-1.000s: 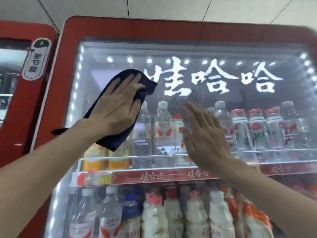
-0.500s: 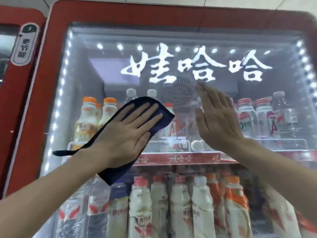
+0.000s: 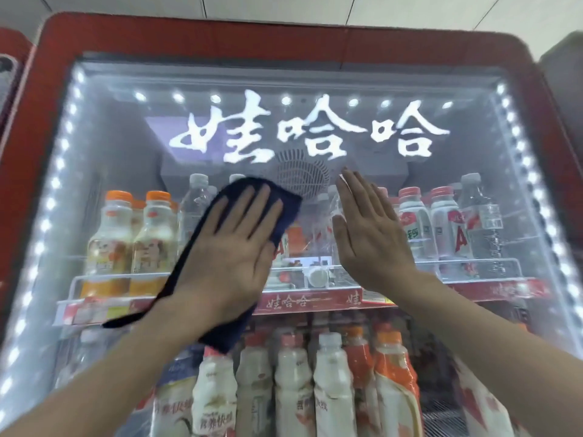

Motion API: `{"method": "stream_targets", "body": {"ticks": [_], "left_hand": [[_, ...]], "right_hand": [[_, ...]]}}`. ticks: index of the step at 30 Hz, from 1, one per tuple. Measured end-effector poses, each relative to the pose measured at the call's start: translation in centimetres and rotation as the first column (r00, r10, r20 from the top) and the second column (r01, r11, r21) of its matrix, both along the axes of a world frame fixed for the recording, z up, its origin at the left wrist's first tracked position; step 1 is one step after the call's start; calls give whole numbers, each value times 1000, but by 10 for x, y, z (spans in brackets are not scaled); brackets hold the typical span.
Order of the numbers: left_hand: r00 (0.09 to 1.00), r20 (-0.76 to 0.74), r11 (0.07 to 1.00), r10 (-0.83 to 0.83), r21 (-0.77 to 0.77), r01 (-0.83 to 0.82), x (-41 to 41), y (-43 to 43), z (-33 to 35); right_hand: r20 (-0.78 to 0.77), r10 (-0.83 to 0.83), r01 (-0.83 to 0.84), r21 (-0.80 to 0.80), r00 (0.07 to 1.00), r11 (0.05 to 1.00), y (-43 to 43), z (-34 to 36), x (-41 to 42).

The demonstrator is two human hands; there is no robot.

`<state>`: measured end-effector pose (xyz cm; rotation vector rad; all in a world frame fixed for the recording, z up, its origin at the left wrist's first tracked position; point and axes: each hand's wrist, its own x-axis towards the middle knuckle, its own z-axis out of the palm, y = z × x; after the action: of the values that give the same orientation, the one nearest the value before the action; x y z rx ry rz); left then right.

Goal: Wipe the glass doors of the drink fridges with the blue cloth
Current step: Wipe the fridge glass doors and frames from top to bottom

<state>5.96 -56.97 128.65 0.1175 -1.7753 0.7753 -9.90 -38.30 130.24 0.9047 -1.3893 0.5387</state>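
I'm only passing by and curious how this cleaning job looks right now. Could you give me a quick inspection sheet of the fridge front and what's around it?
Surface: glass door, lit from inside by rows of white lights.
Job's things: cloth, dark blue, spread on the glass at mid-door.
Clutter: bottles on shelves behind the glass.
Hands: left hand presses the cloth with straight fingers; right hand flat and bare beside it.
Cables: nothing seen.
Surroundings: red frame around the door; edge of a second fridge at left.

Matt dark-blue cloth (image 3: 285,205) on glossy glass door (image 3: 126,146), plastic bottles (image 3: 110,241).
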Motion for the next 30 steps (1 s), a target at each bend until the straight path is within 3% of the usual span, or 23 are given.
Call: {"method": "stream_targets", "body": {"ticks": [2, 5, 7, 10, 15, 23, 26, 28, 30], "left_hand": [[994, 112, 996, 4, -88, 6, -2, 2, -31], [966, 255, 971, 39, -238, 23, 11, -9, -8], [971, 234, 973, 52, -230, 4, 17, -14, 32], [996, 80, 998, 27, -54, -23, 10, -9, 88], [999, -36, 996, -21, 82, 24, -20, 16, 92], [999, -2, 999, -35, -24, 34, -48, 49, 15], [994, 107, 994, 4, -105, 7, -54, 59, -24], [983, 184, 980, 25, -197, 12, -48, 55, -12], [988, 150, 983, 36, -182, -8, -43, 53, 26]], "right_hand": [[14, 130, -129, -12, 991, 992, 3, 0, 3], [-37, 292, -294, -109, 956, 949, 18, 0, -1], [-66, 185, -192, -127, 981, 973, 30, -1, -10], [25, 79, -77, -89, 997, 993, 37, -2, -22], [45, 51, -47, -73, 998, 996, 35, -3, -27], [56, 98, -94, -69, 994, 993, 36, -5, -26], [27, 193, -191, -51, 981, 980, 49, -1, -25], [-60, 150, -154, -67, 987, 986, 68, 4, -34], [-55, 78, -82, -81, 995, 993, 85, 7, -48]]}}
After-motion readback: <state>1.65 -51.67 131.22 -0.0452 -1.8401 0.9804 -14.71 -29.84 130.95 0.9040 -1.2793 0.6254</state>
